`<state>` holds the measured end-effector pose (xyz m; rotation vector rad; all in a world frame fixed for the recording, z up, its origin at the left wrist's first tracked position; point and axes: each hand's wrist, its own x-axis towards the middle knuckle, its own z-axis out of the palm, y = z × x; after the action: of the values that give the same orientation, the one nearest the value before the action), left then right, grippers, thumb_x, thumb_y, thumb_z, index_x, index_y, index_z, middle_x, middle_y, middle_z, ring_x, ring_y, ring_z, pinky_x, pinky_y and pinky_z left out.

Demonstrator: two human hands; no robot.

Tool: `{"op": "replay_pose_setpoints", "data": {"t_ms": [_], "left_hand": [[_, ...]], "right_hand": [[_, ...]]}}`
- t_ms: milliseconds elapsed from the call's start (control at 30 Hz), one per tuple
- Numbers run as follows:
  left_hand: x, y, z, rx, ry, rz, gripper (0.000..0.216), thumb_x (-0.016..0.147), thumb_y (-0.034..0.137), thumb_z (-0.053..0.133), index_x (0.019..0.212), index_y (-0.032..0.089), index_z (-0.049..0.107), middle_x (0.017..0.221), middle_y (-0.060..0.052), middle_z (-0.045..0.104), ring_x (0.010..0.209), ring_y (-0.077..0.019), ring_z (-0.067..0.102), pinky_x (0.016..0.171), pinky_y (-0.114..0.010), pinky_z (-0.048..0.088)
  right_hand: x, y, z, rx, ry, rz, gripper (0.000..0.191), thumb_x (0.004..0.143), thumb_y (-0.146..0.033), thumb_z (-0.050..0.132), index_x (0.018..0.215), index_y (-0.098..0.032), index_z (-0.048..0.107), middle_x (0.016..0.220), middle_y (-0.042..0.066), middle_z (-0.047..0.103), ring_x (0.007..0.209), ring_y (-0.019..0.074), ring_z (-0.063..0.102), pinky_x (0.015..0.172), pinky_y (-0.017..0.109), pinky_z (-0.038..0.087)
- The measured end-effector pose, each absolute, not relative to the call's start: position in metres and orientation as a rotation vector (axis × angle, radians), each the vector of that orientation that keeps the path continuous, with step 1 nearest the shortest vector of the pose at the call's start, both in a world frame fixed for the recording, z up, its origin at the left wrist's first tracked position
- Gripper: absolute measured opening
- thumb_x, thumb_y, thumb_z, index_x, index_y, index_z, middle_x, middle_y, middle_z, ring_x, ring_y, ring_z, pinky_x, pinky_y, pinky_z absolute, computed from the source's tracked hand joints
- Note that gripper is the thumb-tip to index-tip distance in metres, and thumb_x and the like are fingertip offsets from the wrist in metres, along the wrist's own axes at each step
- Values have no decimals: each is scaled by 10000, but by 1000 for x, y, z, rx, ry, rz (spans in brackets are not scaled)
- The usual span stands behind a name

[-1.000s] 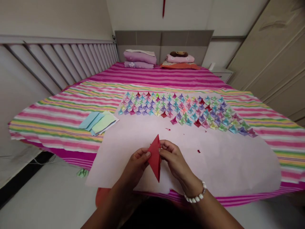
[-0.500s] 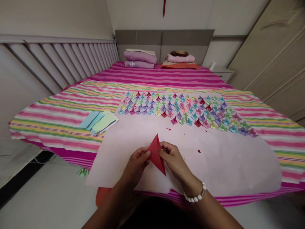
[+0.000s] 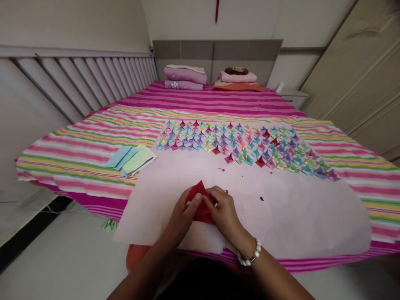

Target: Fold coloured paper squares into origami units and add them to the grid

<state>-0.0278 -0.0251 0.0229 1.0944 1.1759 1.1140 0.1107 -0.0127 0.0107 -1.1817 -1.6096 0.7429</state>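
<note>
Between both hands is a folded sheet of red paper (image 3: 202,215), held above the large white sheet (image 3: 162,183) on the bed. My left hand (image 3: 183,210) grips its left side, thumb on top. My right hand (image 3: 222,207) pinches the paper's right side; a bracelet of white beads (image 3: 251,257) circles that wrist. The fingers cover part of the paper, so its exact folds are hard to read. Rows of small folded paper shapes (image 3: 223,137) in many colours stand along the far part of the white sheet. Several red scraps (image 3: 261,198) lie nearer the hands.
Loose blue and green paper sheets (image 3: 131,160) lie on the striped bedspread (image 3: 78,152) at left. Folded bedding (image 3: 185,76) is stacked by the headboard (image 3: 196,50). A green paper piece (image 3: 109,225) rests on the floor, and a wardrobe (image 3: 359,75) stands at right.
The red paper has gone from a tall, pointed triangle to a more spread, squarish shape between the hands. My left thumb has moved onto its face, nearer the right fingers.
</note>
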Motion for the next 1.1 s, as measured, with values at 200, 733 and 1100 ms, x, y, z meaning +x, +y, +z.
{"op": "replay_pose_setpoints", "data": {"t_ms": [200,733,1100], "left_hand": [[-32,-22,18,992,1197,1078,418,769,307,688,1156,162,626,1109,-112,665,1006,-253,603,825,-345,483],[-32,-19,13,796,1066,1106,251,706,247,732,939,155,740,933,-88,740,804,-193,660,717,-303,501],[-33,-13,17,512,760,1087,373,872,422,590,1052,116,703,1071,-125,732,1008,-221,670,985,-356,459]], "right_hand": [[112,-12,10,-1187,-1599,783,164,824,-146,561,808,-219,707,783,42,645,711,186,576,655,317,434],[116,-6,3,-1060,-1185,1284,186,656,-151,597,772,-222,723,836,27,711,819,203,634,751,337,489],[119,-7,10,-807,-850,1578,253,762,-410,684,884,-189,694,698,20,659,629,159,585,650,312,477]]}}
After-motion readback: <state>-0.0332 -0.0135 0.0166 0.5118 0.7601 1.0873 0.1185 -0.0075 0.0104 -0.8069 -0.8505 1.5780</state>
